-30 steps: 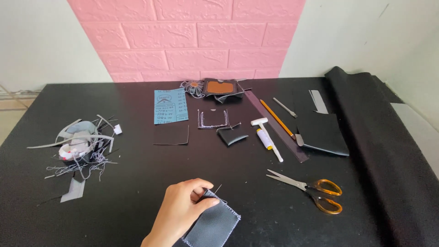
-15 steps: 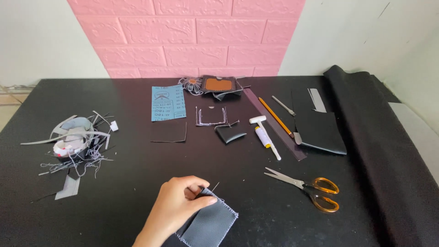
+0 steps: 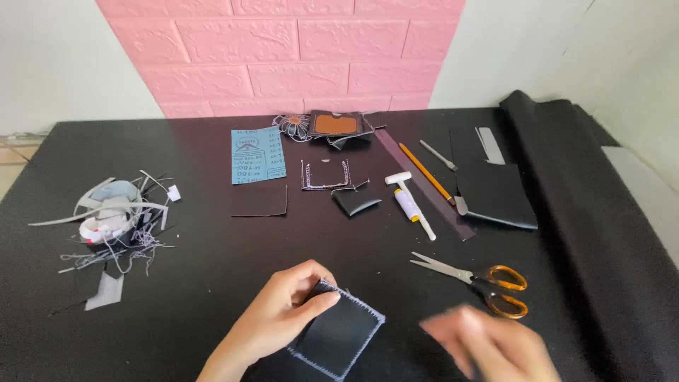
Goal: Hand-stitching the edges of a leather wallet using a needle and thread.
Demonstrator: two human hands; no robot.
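Stitched black leather piece (image 3: 339, 334), dark with pale thread along its edges, lies flat on the black table (image 3: 212, 269) in front of me, and I place everything else from it. Far to its right, a roll of black fabric (image 3: 566, 184) runs along the table's edge, the biggest thing out there. Beyond the piece and to the right I see a flat black sheet (image 3: 495, 192), and beyond it to the left a blue printed card (image 3: 257, 155) with a small black square (image 3: 259, 201) just on the near side of that card. Well off to the left sits a heap of grey scraps and threads (image 3: 113, 219). To the right of the piece, near it, lie scissors (image 3: 475, 280) with orange handles, blades shut. Straight beyond the piece I make out a white-capped tool (image 3: 410, 204), and past that a pencil (image 3: 424, 172). My left hand (image 3: 283, 318) pinches the piece's upper left corner, thumb on top, fingers curled under. My right hand (image 3: 488, 346) is just to the right of the piece, apart from it, too blurred for me to tell whether it is spread or closed.
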